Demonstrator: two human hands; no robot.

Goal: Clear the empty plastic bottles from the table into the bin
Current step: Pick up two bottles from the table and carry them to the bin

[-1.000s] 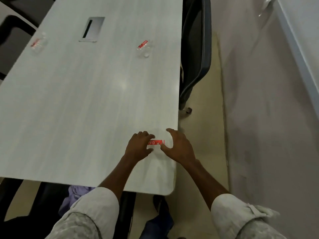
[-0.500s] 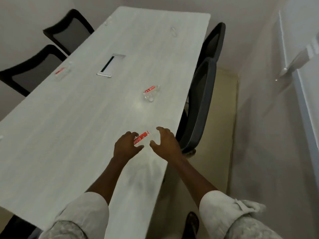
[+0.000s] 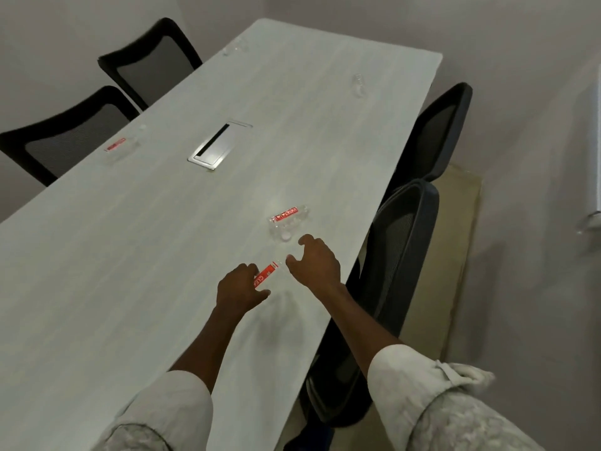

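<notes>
Right now my left hand (image 3: 242,288) is closed around a clear plastic bottle with a red label (image 3: 266,275), holding it over the table (image 3: 136,255) close to the right edge. My right hand (image 3: 313,263) sits just beside that bottle's far end with its fingers curled and spread apart, gripping nothing that I can make out; whether a fingertip touches the bottle I cannot tell. Just beyond my right hand a second bottle (image 3: 287,221) lies on its side on the table, red label up and pale cap towards me, also near the right edge. A third bottle (image 3: 120,148) with a red label lies near the left edge, and what looks like two more clear ones, a fourth bottle (image 3: 358,83) towards the far right corner and a fifth bottle (image 3: 234,47) at the far left corner, are faint and hard to read. A metal cable hatch (image 3: 218,146) is set in the table's middle. Black mesh chairs (image 3: 403,255) stand along both long edges.
</notes>
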